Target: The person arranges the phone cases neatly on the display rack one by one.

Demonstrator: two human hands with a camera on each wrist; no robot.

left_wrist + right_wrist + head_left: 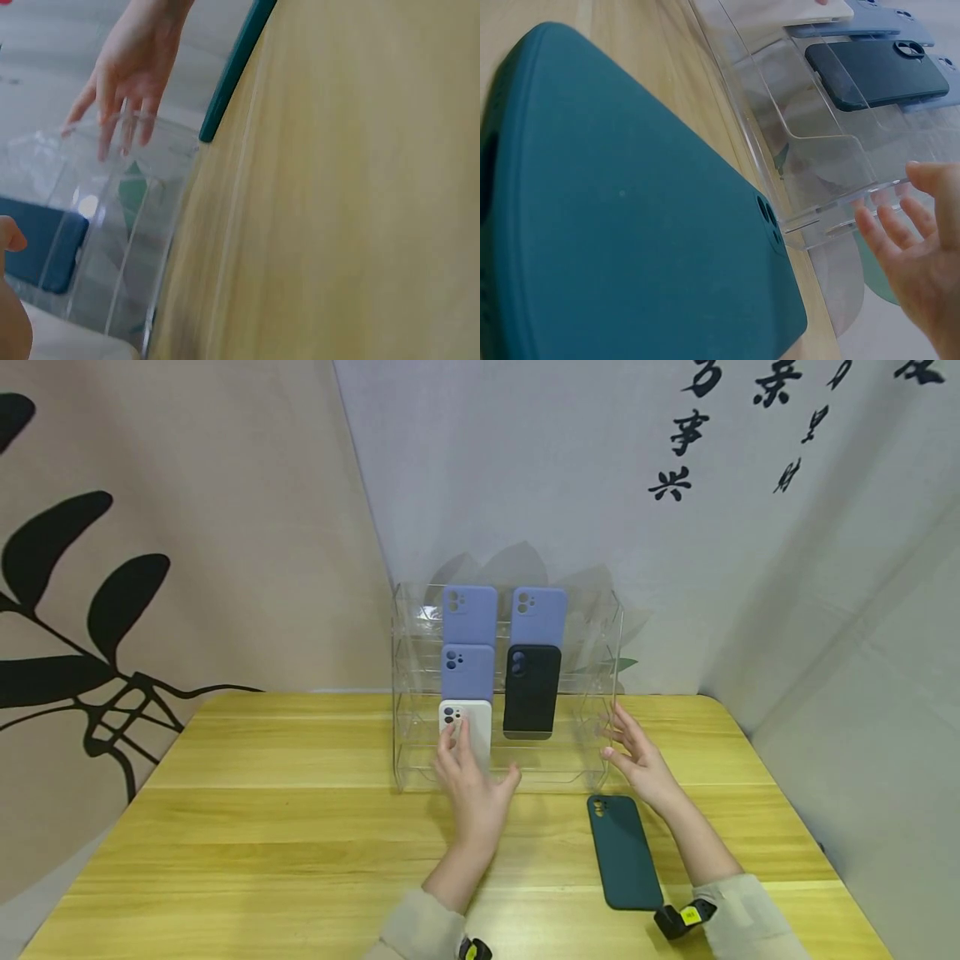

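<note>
A clear acrylic tiered rack (573,760) stands at the back of the table. In its lower left tier leans a white phone case (478,735), and my left hand (476,797) rests its fingertips on the face of that case, thumb spread away. My right hand (647,768) is at the rack's right side, fingers loosely extended against or close beside the clear panel; in the right wrist view the right hand (922,247) holds nothing. A dark green phone case (624,852) lies on the table below the right hand, large in the right wrist view.
Above the white case, the rack carries a lower purple case (467,670), an upper left purple case (469,618), an upper right purple case (540,618) and a black case (532,693). Behind the wooden table (262,843) hangs a printed cloth (525,468).
</note>
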